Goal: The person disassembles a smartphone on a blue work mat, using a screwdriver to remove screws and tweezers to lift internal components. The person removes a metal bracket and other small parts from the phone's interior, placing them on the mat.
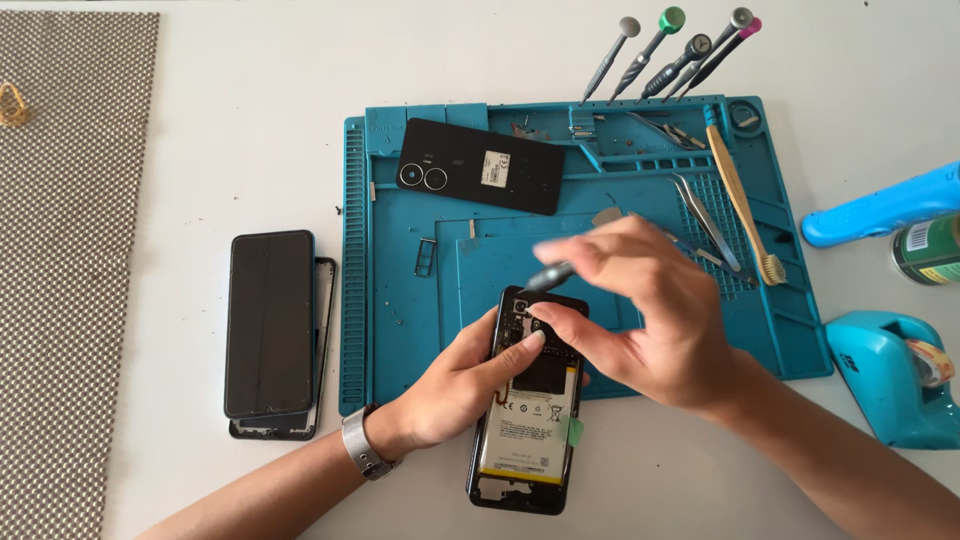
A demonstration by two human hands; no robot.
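**Two hands at an opened phone on a blue work mat**

Head view: an opened phone point(527, 400) lies back-up at about 6 o'clock in the picture, its top end on the lower edge of the blue work mat point(400, 330) and its lower end on the white table point(250, 120). Its battery and circuit board are bare.

The left hand point(465, 375) comes in from 7 o'clock, a metal watch band at the wrist. Its fingers are curled narrowly around the phone's left edge, the fingertips resting on the board.

The right hand point(635, 320) comes in from 4 o'clock. Its fingers are pinched shut on a small screwdriver point(548, 277), whose tip meets the phone's top left corner; the hand is blurred.

At 11 o'clock from the phone, on the mat, lies a black back cover point(480, 165) with two camera rings. At 9 o'clock, off the mat, a dark screen panel point(270, 325) rests on a frame.

At 1 o'clock, five screwdrivers point(680, 45) stand in the mat's top rim, with a bamboo brush point(742, 205) and tweezers point(705, 220) just below. At 3 o'clock sits a blue tape dispenser point(890, 375).
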